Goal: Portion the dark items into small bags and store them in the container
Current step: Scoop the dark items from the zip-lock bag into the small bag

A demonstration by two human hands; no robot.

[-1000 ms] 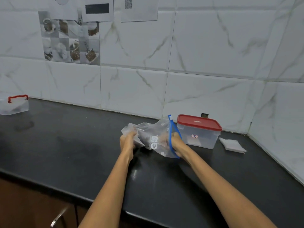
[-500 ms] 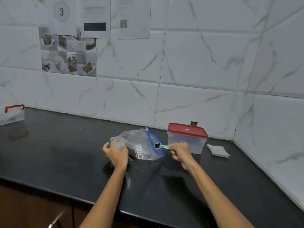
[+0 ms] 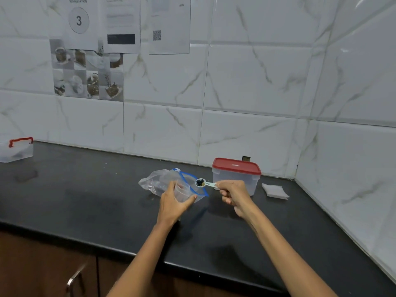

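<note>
**Carefully now: spoon to small bag**

The right hand (image 3: pixel 232 195) pinches the scoop (image 3: pixel 203 183) loaded with dark items (image 3: pixel 200 183), at 2 o'clock of the small bag (image 3: pixel 181 192) that the left hand (image 3: pixel 172 205) grips. I'd keep the scoop level and tip it only over the bag's mouth. The large zip bag (image 3: pixel 162 182) lies behind; the red-lidded container (image 3: pixel 236 175) sits closed on the worktop (image 3: pixel 85 200). The wall sheet (image 3: pixel 78 20) reads "3"; the lid's logo is illegible.

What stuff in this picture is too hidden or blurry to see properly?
Head view:
- Small bag: the left hand covers its lower part, so whether anything is inside is unclear.
- Dark items in the spoon: too small to identify.
- Container: frosted walls and the right hand hide its contents.
- Box with red handle: cut off by the left edge.
- Wall papers: print too blurred to read.
</note>
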